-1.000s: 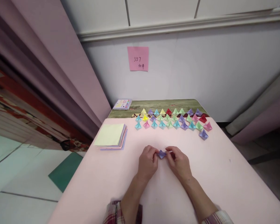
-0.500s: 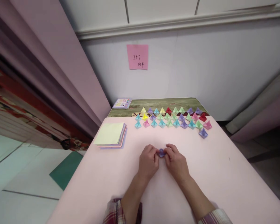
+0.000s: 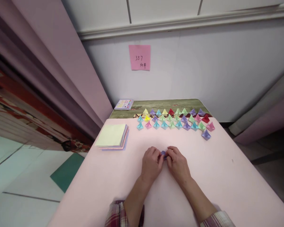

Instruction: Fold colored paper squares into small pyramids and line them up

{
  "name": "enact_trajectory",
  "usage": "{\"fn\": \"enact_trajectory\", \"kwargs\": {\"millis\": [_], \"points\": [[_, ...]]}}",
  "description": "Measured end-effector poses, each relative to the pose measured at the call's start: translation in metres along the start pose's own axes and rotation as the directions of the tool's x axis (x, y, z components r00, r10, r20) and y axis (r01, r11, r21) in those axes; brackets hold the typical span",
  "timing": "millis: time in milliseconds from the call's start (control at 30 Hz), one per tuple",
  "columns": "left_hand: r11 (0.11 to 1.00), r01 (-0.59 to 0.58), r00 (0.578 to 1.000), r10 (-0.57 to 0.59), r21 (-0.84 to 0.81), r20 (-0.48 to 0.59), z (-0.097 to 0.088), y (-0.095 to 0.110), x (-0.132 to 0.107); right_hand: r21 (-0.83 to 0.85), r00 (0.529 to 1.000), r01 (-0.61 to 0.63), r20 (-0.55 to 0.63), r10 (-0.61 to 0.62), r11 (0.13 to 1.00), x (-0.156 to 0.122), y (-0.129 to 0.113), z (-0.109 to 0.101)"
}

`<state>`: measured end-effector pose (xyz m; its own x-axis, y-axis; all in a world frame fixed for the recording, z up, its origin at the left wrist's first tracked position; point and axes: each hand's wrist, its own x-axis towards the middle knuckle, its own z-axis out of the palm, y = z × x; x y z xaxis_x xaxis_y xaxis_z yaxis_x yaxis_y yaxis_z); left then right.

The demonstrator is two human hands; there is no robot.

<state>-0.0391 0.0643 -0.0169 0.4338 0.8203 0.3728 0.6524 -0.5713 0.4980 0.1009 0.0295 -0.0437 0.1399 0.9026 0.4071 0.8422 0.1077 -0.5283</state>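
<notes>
Between my two hands is a small folded piece of purple paper (image 3: 163,153), partly covered by the fingertips. My left hand (image 3: 151,162) pinches its left side with thumb and fingers. On the right side, my right hand (image 3: 178,162) grips it the same way. Both wrists rest low over the pink tabletop (image 3: 170,195). Beyond the hands stand several rows of small folded paper boats (image 3: 164,125) in many colours. A single purple paper boat (image 3: 206,135) sits in front of the rows at the right.
To the left lies a stack of square coloured paper (image 3: 111,135), pale yellow on top. A printed packet (image 3: 124,104) rests at the far left corner, on a green wood-patterned strip (image 3: 161,103). A pink note (image 3: 139,57) is stuck to the wall behind the table.
My fingers have closed in over the purple paper, so less of it shows. My left hand has shifted slightly right, its thumb now nearer the right hand.
</notes>
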Motion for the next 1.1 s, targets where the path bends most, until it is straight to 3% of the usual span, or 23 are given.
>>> {"fn": "enact_trajectory", "kwargs": {"millis": [167,567,800,1100], "points": [[0.999,-0.005,0.999,0.006,-0.044,0.036,0.001,-0.002,0.0,-0.011,1.0,-0.01,0.004,0.01,1.0,-0.001,-0.002,0.0],[0.995,0.093,0.995,-0.092,0.021,-0.021,0.01,0.001,-0.006,-0.021,1.0,0.003,-0.018,-0.003,1.0,-0.003,0.0,0.003],[0.996,0.084,0.996,-0.083,0.02,-0.018,0.01,0.002,-0.004,-0.009,1.0,-0.007,-0.008,0.007,1.0,-0.003,0.0,0.003],[0.96,0.147,0.985,-0.163,0.238,0.047,0.014,0.017,0.008,0.035,0.999,-0.05,-0.012,0.05,0.998,0.003,-0.005,0.004]]}}
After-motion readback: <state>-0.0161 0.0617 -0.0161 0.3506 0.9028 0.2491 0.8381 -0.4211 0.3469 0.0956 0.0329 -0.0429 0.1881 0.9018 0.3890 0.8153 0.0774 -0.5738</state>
